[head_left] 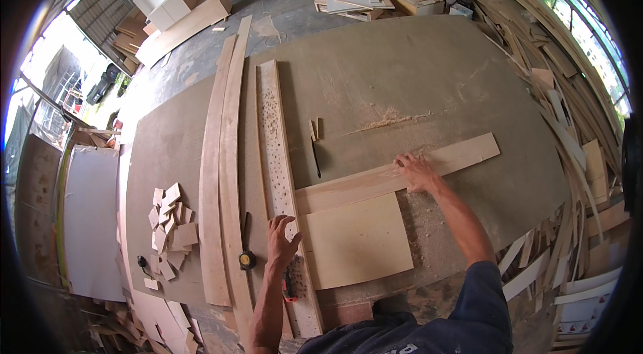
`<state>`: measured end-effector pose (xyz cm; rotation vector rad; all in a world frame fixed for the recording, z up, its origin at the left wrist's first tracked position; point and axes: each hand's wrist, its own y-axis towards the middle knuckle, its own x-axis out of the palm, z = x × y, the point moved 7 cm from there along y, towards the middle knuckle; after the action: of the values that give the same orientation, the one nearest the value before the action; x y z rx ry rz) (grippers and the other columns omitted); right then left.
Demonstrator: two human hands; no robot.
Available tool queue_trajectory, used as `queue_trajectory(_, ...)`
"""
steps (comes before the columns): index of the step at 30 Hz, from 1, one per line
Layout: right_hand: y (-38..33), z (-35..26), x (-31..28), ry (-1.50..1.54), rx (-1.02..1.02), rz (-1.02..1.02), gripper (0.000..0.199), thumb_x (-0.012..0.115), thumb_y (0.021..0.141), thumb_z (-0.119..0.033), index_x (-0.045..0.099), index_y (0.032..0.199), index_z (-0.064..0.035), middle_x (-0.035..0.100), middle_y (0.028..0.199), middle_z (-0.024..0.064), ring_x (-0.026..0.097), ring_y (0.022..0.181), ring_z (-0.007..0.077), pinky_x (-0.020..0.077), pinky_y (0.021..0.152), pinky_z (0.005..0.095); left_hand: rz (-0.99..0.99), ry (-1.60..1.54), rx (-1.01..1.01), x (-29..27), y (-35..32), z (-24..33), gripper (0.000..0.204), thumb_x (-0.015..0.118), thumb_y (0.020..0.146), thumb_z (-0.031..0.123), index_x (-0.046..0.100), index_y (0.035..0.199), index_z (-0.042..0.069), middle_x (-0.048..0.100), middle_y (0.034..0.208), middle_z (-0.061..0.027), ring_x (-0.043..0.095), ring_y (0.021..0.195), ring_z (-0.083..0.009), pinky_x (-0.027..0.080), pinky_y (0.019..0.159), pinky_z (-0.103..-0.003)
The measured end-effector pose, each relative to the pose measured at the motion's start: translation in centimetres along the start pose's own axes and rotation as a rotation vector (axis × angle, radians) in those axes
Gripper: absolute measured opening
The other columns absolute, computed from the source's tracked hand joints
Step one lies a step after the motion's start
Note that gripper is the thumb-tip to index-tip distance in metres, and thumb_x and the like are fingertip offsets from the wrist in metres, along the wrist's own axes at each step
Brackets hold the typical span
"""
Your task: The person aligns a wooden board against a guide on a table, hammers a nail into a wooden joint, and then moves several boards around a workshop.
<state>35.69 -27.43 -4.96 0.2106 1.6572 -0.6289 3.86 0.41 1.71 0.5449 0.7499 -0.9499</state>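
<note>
One broad grey-brown worktop fills the centre of the frame. Two long pale wooden boards run up left of centre, side by side; right of them lies one long wooden trough with a dark-speckled bed. One pale, nearly square sheet sits lower centre, just beside the trough. Along its upper edge, one pale flat plank stretches from the trough to right of centre.

The right hand lies on this plank, fingers spread; whether they clamp it, I cannot tell. The left hand, half-curled with thumb apart and nothing visible in it, is at the trough's right edge.

A heap of small wooden pieces, overlapping too much to count, occupies lower left. One black-and-yellow tape measure, one red-handled tool by the left wrist, one slim dark tool and two short wooden sticks stand in the way. Bare surface opens at upper right, reaching the worktop's curved edge, with only sawdust there.
</note>
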Motion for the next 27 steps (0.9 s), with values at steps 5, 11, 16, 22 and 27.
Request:
queue_trajectory(5, 0.6, 0.2, 1.2, 0.022, -0.018, -0.004, 0.094, 0.092, 0.053, -0.022, 0.050, 0.136, -0.0071, 0.041, 0.138, 0.0081, 0.040, 0.131, 0.0346, 0.0422, 0.106, 0.0666, -0.179, 0.163, 0.048, 2.7, 2.4, -0.4, 0.075, 0.088, 0.062, 0.015, 0.054, 0.128, 0.003, 0.052, 0.132, -0.0137, 0.045, 0.126, -0.0329, 0.036, 0.107, -0.044)
queue_trajectory(11, 1.2, 0.2, 2.0, 0.015, -0.116, 0.012, 0.090, 0.092, 0.053, -0.022, 0.052, 0.132, -0.0068, 0.042, 0.133, 0.0074, 0.041, 0.122, 0.0330, 0.0500, 0.099, 0.0606, -0.295, 0.293, 0.177, 4.3, 6.5, -0.6, 0.116, 0.096, 0.043, 0.026, 0.040, 0.143, 0.003, 0.043, 0.142, -0.0131, 0.032, 0.138, -0.0354, 0.030, 0.109, -0.048)
queue_trajectory(16, 1.7, 0.2, 2.5, -0.015, -0.150, 0.028, 0.081, 0.092, 0.049, -0.022, 0.059, 0.121, -0.0057, 0.042, 0.130, 0.0075, 0.041, 0.119, 0.0337, 0.0527, 0.098, 0.0537, -0.439, 0.447, 0.246, 6.2, 8.5, -1.4, 0.141, 0.096, 0.021, 0.041, 0.038, 0.144, 0.005, 0.041, 0.140, -0.0104, 0.032, 0.134, -0.0360, 0.028, 0.104, -0.050)
queue_trajectory(22, 0.7, 0.1, 1.9, 0.031, -0.099, 0.018, 0.077, 0.088, 0.054, -0.016, 0.058, 0.124, -0.0041, 0.040, 0.134, 0.0081, 0.040, 0.124, 0.0338, 0.0458, 0.104, 0.0598, -0.514, 0.581, 0.209, 7.3, 9.8, -1.3, 0.140, 0.095, 0.014, 0.046, 0.043, 0.138, 0.009, 0.044, 0.129, -0.0070, 0.038, 0.119, -0.0323, 0.030, 0.094, -0.049)
queue_trajectory(27, -4.2, -5.0, -0.9, 0.047, 0.119, 0.457, 0.054, 0.078, 0.073, -0.019, 0.062, 0.123, -0.0111, 0.049, 0.130, 0.0062, 0.047, 0.122, 0.0304, 0.0402, 0.108, 0.0573, -0.545, 0.608, 0.112, 7.0, 9.5, -2.1, 0.140, 0.094, 0.011, 0.047, 0.044, 0.138, 0.012, 0.044, 0.128, -0.0065, 0.038, 0.117, -0.0316, 0.029, 0.093, -0.049)
